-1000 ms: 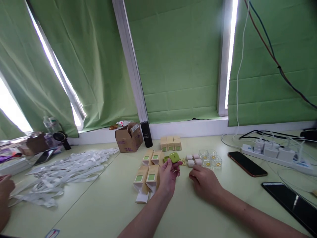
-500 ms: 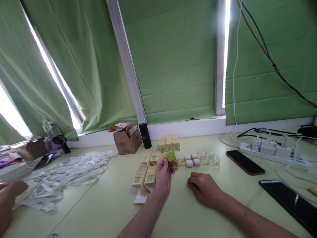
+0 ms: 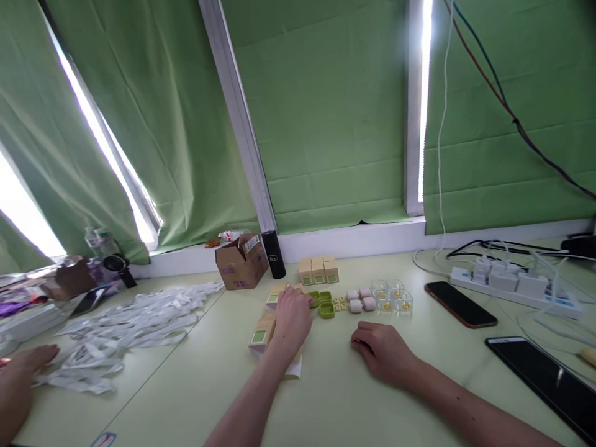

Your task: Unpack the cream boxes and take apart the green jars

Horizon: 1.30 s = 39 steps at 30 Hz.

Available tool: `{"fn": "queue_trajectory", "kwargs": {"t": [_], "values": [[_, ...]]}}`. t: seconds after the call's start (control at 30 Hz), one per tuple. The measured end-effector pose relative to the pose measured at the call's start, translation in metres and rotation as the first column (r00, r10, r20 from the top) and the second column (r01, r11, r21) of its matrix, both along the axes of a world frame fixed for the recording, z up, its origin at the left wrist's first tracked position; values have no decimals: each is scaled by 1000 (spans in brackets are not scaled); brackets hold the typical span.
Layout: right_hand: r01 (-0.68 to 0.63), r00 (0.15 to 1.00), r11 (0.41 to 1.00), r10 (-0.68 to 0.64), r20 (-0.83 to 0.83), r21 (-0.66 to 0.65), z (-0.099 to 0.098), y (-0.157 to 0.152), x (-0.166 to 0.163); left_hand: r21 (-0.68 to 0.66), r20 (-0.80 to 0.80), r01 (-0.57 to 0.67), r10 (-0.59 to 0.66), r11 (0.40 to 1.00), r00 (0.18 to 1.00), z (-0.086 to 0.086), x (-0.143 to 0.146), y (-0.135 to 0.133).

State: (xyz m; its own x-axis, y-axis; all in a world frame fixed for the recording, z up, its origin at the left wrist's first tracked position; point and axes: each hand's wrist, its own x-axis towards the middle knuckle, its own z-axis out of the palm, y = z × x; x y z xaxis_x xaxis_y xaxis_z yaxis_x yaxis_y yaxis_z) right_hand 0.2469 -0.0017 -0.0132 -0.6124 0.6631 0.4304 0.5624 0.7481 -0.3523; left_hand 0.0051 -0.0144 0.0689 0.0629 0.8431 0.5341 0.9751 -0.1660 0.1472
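My left hand [image 3: 294, 313] reaches over a cluster of small tan boxes with green labels, its back toward me. Its fingers bend down among the boxes and their tips are mostly hidden. One tan box [image 3: 261, 329] shows left of the hand, another [image 3: 274, 294] just behind it. A white paper flap [image 3: 294, 369] sticks out below the wrist. Small green square pieces [image 3: 326, 310] lie right of the fingers. Resting on the table, my right hand [image 3: 384, 349] has its fingers curled in against the thumb; whether anything is inside is hidden.
Small gold-toned pieces [image 3: 340, 303], pale pink square pieces [image 3: 362, 301] and clear cups [image 3: 392, 296] stand right of the green ones. Three tan boxes [image 3: 318, 271] stand behind. Phones [image 3: 460, 304], a power strip [image 3: 516, 289], white ribbons [image 3: 135, 329] and another person's hand [image 3: 35, 363] are around.
My left hand has moved left and down from above the green pieces to the tan boxes; the raised green piece no longer shows in it. The white flap shifted right. My right hand stayed put.
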Motion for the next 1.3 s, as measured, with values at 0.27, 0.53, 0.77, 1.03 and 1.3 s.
{"fn": "queue_trajectory", "kwargs": {"t": [0.27, 0.53, 0.77, 1.03, 1.3], "values": [[4, 1000, 1000, -4, 16, 0, 0, 0, 0, -149, -165, -60, 35, 987, 986, -17, -6, 10], [0, 999, 1000, -1, 39, 16, 1, -1, -1, -227, -241, -90, 34, 970, 970, -22, -2, 13], [4, 998, 1000, -2, 70, -23, 3, -1, 0, -296, -299, -142, 50, 945, 953, -21, 0, 20], [2, 996, 999, 1, 85, -33, 4, -1, 0, -352, -395, -177, 26, 919, 918, -4, 6, 10], [5, 997, 1000, -4, 79, -15, 4, -1, 0, -389, -363, -91, -62, 917, 930, 3, 41, -9]]}}
